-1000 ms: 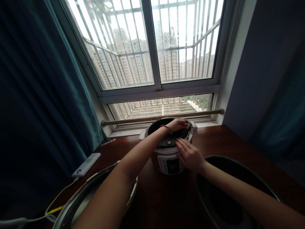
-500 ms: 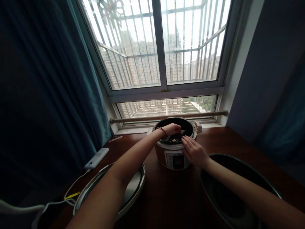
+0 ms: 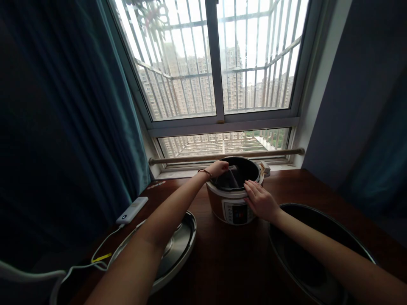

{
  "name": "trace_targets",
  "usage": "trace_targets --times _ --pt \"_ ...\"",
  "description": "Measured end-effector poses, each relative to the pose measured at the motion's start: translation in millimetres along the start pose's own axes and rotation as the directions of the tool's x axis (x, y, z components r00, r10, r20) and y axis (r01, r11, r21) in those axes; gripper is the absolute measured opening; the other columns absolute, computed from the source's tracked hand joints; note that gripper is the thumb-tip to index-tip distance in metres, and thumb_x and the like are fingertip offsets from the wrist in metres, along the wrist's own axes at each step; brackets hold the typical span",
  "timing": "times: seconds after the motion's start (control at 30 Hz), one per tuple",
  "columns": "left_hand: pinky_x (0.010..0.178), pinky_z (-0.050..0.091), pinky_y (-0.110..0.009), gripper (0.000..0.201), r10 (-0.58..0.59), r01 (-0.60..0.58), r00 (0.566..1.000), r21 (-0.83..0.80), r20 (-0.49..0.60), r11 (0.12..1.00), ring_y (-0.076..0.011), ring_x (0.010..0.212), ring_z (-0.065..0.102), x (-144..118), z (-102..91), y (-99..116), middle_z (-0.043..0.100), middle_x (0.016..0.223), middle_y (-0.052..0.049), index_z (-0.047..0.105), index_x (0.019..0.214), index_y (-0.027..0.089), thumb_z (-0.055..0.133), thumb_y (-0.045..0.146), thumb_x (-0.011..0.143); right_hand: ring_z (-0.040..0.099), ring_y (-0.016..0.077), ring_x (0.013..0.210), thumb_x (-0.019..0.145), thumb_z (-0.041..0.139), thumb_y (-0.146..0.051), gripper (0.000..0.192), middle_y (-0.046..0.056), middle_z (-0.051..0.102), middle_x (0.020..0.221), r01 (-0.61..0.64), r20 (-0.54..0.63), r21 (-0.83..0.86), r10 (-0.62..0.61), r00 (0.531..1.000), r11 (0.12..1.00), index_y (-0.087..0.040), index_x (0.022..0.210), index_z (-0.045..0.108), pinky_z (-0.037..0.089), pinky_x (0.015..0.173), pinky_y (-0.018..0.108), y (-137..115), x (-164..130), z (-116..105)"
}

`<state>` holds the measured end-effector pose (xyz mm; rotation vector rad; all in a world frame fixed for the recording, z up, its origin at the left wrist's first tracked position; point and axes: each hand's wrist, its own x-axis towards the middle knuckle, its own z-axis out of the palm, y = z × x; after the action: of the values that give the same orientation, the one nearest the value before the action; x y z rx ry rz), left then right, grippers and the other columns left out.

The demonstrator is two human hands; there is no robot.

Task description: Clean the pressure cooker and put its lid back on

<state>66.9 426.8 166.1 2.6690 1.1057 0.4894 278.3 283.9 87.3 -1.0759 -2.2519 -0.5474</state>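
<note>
Our left hand (image 3: 218, 168) is closed on the far-left edge of the dark lid (image 3: 229, 179), which sits tilted in the mouth of the pressure cooker (image 3: 234, 192); the fingers curl over it, though the backlight from the window (image 3: 219, 63) is strong, so we cannot tell just how they pinch. Our right hand (image 3: 261, 201) lies flat, fingers together and stretched out, on the cooker's near-right rim above the control panel (image 3: 237, 212), steadying the body. The cooker stands at the back edge of the wooden table (image 3: 222, 258), just below the window sill.

We judge the lid stiff and fairly heavy, probably smooth metal or hard plastic, so it wants a firm grip at its handle or rim, with the cooker braced against sliding on the polished wood.

A second, shiny lid (image 3: 173, 252) lies at the table's near-left edge, a large dark inner pot (image 3: 311, 250) at the near-right. A white power bank (image 3: 132, 210) with its cable (image 3: 101, 248) rests towards the left edge, beside the teal curtain (image 3: 79, 127).
</note>
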Motion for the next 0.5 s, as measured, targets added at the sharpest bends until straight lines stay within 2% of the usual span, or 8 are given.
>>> trace_targets --times 0.5 --pt "0.063 0.041 -0.022 0.017 0.031 -0.030 0.998 0.016 -0.058 0.999 -0.0123 0.066 0.053 -7.6 1.0 -9.2 0.062 0.071 -0.001 0.061 0.078 0.014 0.049 0.026 0.075 0.036 0.0266 0.122 0.084 0.042 -0.025 0.044 0.018 0.047 0.126 -0.001 0.003 -0.027 0.001 1.000 1.000 -0.004 0.123 0.044 0.032 0.102 0.042 -1.7 -0.3 1.0"
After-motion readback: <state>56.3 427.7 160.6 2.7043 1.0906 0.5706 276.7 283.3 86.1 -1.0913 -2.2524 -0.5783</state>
